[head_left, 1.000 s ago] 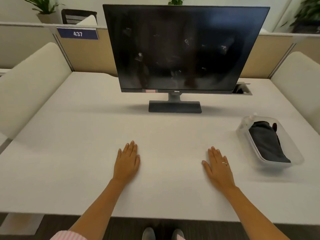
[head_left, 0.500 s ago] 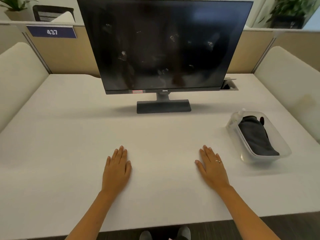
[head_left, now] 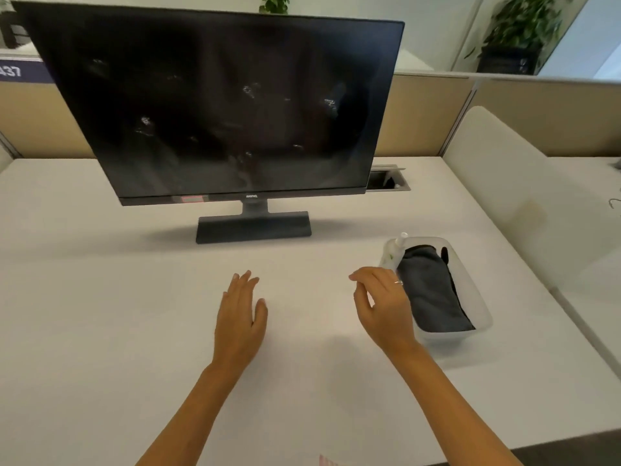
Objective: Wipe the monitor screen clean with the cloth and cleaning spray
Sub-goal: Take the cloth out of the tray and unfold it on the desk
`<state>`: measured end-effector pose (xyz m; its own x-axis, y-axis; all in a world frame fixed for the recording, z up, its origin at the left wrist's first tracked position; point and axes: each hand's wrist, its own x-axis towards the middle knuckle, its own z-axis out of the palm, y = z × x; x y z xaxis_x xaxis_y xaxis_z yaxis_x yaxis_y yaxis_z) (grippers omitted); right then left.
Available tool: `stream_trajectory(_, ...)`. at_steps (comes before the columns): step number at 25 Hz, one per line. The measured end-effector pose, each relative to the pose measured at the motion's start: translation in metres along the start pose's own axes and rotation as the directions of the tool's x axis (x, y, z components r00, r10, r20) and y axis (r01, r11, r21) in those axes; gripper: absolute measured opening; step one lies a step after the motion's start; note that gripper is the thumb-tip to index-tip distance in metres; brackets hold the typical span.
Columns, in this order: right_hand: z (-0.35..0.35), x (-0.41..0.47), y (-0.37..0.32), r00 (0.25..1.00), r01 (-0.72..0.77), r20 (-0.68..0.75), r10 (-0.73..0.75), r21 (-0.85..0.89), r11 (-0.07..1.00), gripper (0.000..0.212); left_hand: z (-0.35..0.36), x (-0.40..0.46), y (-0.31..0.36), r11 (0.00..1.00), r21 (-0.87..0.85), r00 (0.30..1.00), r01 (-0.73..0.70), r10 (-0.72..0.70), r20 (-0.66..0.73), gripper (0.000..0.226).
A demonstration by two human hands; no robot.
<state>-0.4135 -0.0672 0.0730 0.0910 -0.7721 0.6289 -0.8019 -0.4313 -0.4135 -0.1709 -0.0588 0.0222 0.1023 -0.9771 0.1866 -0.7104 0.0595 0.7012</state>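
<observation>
A black monitor [head_left: 215, 105] with smudges across its dark screen stands on a white desk [head_left: 100, 314]. To its right a clear plastic tub [head_left: 477, 297] holds a folded dark grey cloth [head_left: 433, 294] and a small spray bottle [head_left: 401, 240] with a white top at its far end. My left hand [head_left: 240, 317] hovers over the desk with straight fingers and holds nothing. My right hand [head_left: 383, 304] is lifted off the desk, fingers loosely curled, just left of the tub and touching nothing I can see.
A cable port [head_left: 386, 179] is sunk into the desk behind the monitor's right corner. Beige partitions [head_left: 437, 116] enclose the back. A pale padded divider [head_left: 524, 203] rises along the right side. Potted plants [head_left: 517, 28] stand beyond the partition.
Both hands lifted off the desk, where they lay flat. My right hand moved right towards the tub and its fingers curled. The view swung to the right and closer.
</observation>
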Motion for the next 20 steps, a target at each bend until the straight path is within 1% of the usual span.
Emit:
stream_trajectory(2,-0.023,0.019,0.028,0.997,-0.049,-0.062,0.05,0.028,0.998,0.017,0.034,0.008,0.042,0.991,-0.132,0.998,-0.009,0.017,0.064,0.043)
stream_trajectory(4,-0.043,0.027,0.061,0.989,-0.129,-0.06,0.132,0.043,0.991,0.015,0.068,0.013,0.079,0.972,-0.234,0.986,-0.008,0.046,0.158,0.045)
stream_trajectory(5,-0.051,0.028,0.078,0.984,-0.173,-0.034,0.174,0.032,0.984,0.016,0.085,0.015,0.097,0.965,-0.261,0.977,0.01,0.046,0.209,0.047)
stream_trajectory(7,-0.06,0.026,0.108,0.96,-0.271,0.063,0.272,-0.024,0.962,0.016,0.115,0.015,0.128,0.963,-0.262,0.954,0.065,0.017,0.301,0.051)
stream_trajectory(8,-0.061,0.026,0.12,0.937,-0.32,0.128,0.326,-0.067,0.945,0.016,0.127,0.015,0.143,0.957,-0.273,0.941,0.1,-0.002,0.339,0.051)
stream_trajectory(9,-0.06,0.025,0.129,0.907,-0.354,0.197,0.373,-0.126,0.927,0.019,0.136,0.013,0.156,0.939,-0.318,0.93,0.129,-0.003,0.368,0.049)
stream_trajectory(10,-0.057,0.024,0.137,0.878,-0.359,0.258,0.404,-0.204,0.911,0.023,0.144,0.012,0.168,0.913,-0.38,0.924,0.149,0.008,0.382,0.046)
stream_trajectory(12,-0.05,0.022,0.144,0.824,-0.309,0.355,0.442,-0.372,0.875,0.035,0.155,0.008,0.184,0.887,-0.434,0.927,0.157,0.02,0.375,0.05)
stream_trajectory(14,-0.043,0.021,0.145,0.761,-0.247,0.431,0.485,-0.498,0.831,0.053,0.167,0.004,0.19,0.878,-0.445,0.934,0.175,-0.005,0.357,0.054)
stream_trajectory(16,-0.036,0.018,0.143,0.71,-0.197,0.487,0.509,-0.556,0.807,0.067,0.176,0.0,0.191,0.885,-0.413,0.936,0.214,-0.064,0.347,0.058)
stream_trajectory(18,-0.029,0.015,0.143,0.692,-0.171,0.511,0.511,-0.571,0.803,0.067,0.18,-0.003,0.19,0.875,-0.418,0.935,0.243,-0.095,0.343,0.056)
stream_trajectory(20,-0.024,0.015,0.144,0.685,-0.195,0.513,0.517,-0.554,0.809,0.058,0.181,-0.004,0.192,0.866,-0.434,0.938,0.249,-0.104,0.331,0.055)
